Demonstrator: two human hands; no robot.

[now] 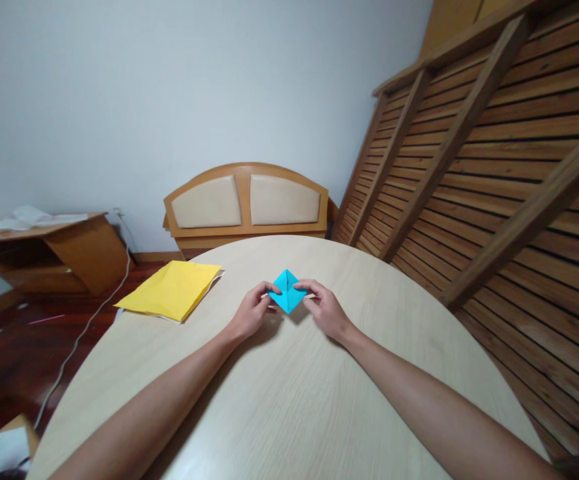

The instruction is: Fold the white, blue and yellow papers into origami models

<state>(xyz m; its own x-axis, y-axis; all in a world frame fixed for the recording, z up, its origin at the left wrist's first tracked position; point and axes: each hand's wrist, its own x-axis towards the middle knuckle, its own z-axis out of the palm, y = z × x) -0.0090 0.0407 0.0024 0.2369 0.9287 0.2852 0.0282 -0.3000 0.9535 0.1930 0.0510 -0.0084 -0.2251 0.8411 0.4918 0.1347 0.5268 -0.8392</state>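
Observation:
A small piece of blue folded paper (287, 301), diamond-shaped with a crease or slit down its middle, is held just over the table between both hands. My left hand (253, 311) pinches its left corner, thumb and fingers closed on the edge. On the opposite corner, my right hand (325, 311) grips the paper in the same way. One point of the diamond faces away from me and one towards me. The fingertips under the paper are partly hidden.
The round pale wooden table (289, 413) bears yellow paper sheets (172, 290) at its left edge. Beyond it stands a headboard (244, 200). Slatted wooden boards (469, 160) lean at the right. A low cabinet (84, 253) and a cable (89, 323) are at the left.

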